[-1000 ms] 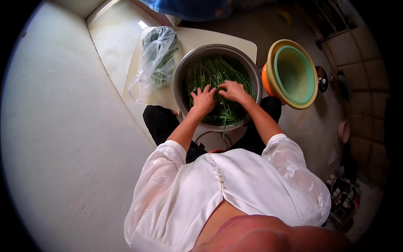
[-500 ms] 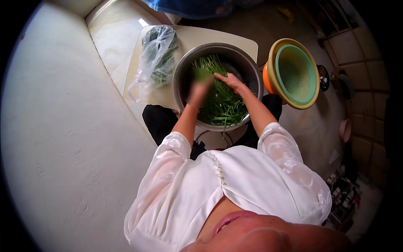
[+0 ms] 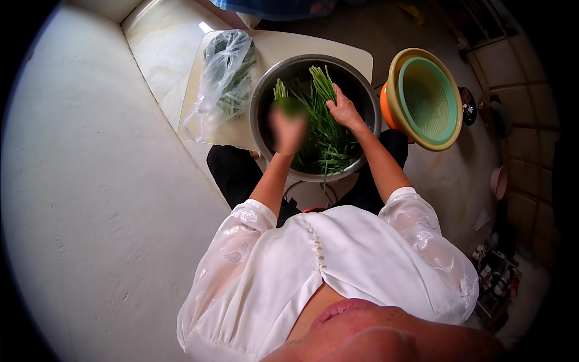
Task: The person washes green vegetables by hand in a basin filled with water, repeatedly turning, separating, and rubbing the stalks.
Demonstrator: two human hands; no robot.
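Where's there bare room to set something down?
Bare: the pale tabletop beyond the metal pot, right of the plastic bag; also floor between the nested basins and pink container. Crowded: inside the pot, with greens, the left hand and right hand.

Right grip (image 3: 345, 112) now farther from left grip (image 3: 288, 130), green stalks (image 3: 322, 84) parted at their upper ends.
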